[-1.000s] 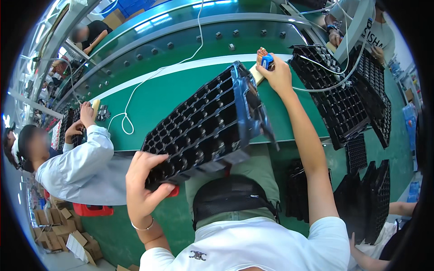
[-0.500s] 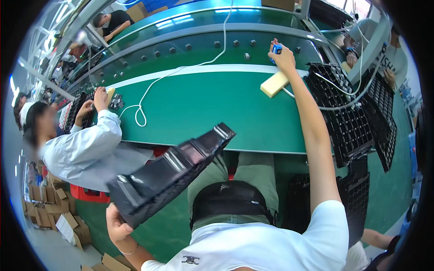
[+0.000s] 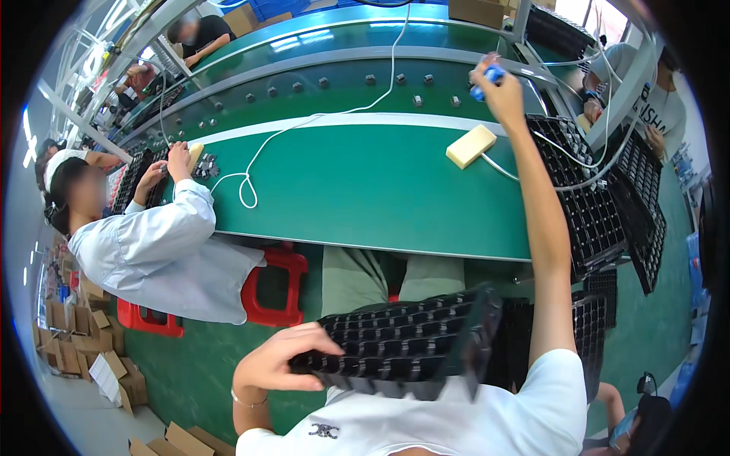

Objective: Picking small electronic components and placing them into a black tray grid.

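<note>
Head view: your left fingers (image 3: 310,335) clamp a black compartment tray (image 3: 403,334), your right fingers (image 3: 484,82) a blue object (image 3: 494,73).

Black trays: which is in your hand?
The tray before the white shirt: its left end is in the left hand's grip; the trays at the table's right are outside it.
</note>
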